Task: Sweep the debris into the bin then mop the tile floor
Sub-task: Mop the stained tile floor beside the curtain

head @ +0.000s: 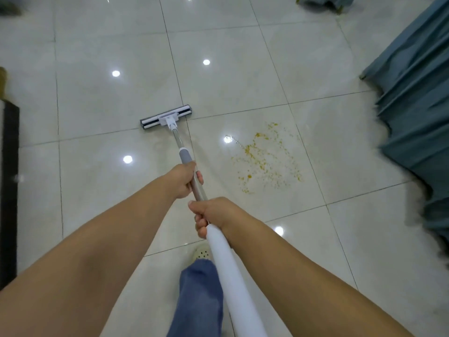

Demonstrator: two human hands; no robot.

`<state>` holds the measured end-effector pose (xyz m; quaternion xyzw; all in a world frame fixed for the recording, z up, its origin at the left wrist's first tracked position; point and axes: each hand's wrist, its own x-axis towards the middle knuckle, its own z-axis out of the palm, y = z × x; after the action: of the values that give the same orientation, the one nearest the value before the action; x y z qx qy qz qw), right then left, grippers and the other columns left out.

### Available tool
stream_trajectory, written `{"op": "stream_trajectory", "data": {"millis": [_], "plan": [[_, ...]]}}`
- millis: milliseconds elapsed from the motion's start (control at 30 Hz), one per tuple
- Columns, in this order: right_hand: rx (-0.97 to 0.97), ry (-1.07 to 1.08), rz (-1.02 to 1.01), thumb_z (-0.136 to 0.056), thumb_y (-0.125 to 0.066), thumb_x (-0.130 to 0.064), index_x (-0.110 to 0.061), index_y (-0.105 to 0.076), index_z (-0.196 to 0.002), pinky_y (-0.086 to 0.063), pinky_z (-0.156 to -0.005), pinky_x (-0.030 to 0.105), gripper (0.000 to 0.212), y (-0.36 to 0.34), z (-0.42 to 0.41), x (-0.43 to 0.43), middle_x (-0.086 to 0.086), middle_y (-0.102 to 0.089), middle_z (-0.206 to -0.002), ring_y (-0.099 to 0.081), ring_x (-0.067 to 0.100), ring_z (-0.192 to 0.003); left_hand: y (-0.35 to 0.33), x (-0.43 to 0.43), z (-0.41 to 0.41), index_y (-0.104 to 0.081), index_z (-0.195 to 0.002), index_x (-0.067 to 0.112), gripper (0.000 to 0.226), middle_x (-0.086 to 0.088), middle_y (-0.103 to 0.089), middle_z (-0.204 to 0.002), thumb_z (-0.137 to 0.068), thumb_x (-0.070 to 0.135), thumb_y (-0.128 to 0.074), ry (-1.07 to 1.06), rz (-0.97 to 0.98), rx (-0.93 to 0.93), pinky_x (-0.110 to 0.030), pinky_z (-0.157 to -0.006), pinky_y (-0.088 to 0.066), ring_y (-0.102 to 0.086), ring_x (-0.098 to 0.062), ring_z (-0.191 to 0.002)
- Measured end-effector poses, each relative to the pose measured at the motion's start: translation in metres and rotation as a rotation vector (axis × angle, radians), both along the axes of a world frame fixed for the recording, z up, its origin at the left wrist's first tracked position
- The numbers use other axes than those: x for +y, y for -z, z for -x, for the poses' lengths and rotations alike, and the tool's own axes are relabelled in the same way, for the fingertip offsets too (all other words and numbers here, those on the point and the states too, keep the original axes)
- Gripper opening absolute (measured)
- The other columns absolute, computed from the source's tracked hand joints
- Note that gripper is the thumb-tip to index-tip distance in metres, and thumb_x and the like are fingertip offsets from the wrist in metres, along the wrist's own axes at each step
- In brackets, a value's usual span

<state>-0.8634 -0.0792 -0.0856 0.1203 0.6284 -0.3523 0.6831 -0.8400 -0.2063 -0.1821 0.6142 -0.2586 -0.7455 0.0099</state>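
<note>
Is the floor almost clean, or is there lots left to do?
Not nearly done. Nothing looks finished: the scattered yellow crumbs lie unswept on the glossy pale tile floor. In hand: the left hand and right hand grip the pole of the flat grey-and-white mop, its head resting on the tiles left of the crumbs. Left: clearing the crumbs and mopping.

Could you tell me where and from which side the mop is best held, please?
Take the mop by its slanted pole, not the flat head on the tiles. As shown, the left hand wraps the metal section from the left behind the grey sleeve; the right hand wraps the white sleeve's front end from the right.
</note>
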Motion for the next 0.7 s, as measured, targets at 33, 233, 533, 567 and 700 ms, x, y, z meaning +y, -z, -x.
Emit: {"op": "stream_trajectory", "data": {"millis": [33,233,533,567,700], "plan": [[-0.003,-0.002,0.005,-0.092,-0.06,-0.013,-0.005,-0.052,-0.077,-0.037,-0.034,0.013,0.019,0.003,0.011,-0.015,0.003,-0.043,-0.059,-0.038,0.005,-0.029,0.001,-0.014,0.01,-0.041,-0.081,0.01,0.026,-0.002,-0.042,-0.063,-0.101,0.025,-0.041,0.005,0.01,-0.006,-0.021,-0.046,-0.041,-0.04,-0.012,-0.049],[0.036,-0.056,0.013,-0.093,-0.058,-0.017,-0.006,-0.051,-0.074,-0.038,-0.034,0.013,0.023,0.025,0.052,-0.058,0.004,-0.043,-0.059,-0.038,0.006,-0.028,0.017,-0.055,0.049,-0.042,-0.083,0.009,0.024,-0.002,-0.043,-0.064,-0.101,0.025,-0.042,-0.002,0.026,-0.046,-0.02,-0.04,-0.041,-0.041,-0.011,-0.05],[-0.032,-0.009,-0.025,-0.092,-0.062,-0.02,-0.006,-0.054,-0.085,-0.039,-0.037,0.017,0.018,0.025,0.107,0.078,0.004,-0.047,-0.062,-0.041,0.008,-0.042,0.037,0.066,0.096,-0.038,-0.103,0.006,0.015,-0.004,-0.039,-0.065,-0.101,0.021,-0.039,0.035,0.012,-0.051,-0.017,-0.038,-0.045,-0.039,-0.013,-0.052],[-0.034,-0.021,-0.029,-0.092,-0.061,-0.021,-0.006,-0.055,-0.087,-0.04,-0.037,0.018,0.017,0.022,0.114,0.103,0.004,-0.048,-0.063,-0.041,0.009,-0.044,0.036,0.09,0.101,-0.037,-0.105,0.006,0.015,-0.004,-0.039,-0.065,-0.101,0.021,-0.038,0.039,0.0,-0.038,-0.017,-0.038,-0.046,-0.04,-0.014,-0.052],[-0.023,-0.037,-0.055,-0.094,-0.06,-0.02,-0.006,-0.054,-0.09,-0.041,-0.038,0.019,0.016,0.005,0.145,0.219,0.005,-0.05,-0.063,-0.043,0.009,-0.043,0.026,0.206,0.126,-0.038,-0.103,0.006,0.016,-0.005,-0.041,-0.064,-0.101,0.022,-0.038,0.067,-0.059,-0.045,-0.021,-0.04,-0.048,-0.042,-0.015,-0.052]]}}
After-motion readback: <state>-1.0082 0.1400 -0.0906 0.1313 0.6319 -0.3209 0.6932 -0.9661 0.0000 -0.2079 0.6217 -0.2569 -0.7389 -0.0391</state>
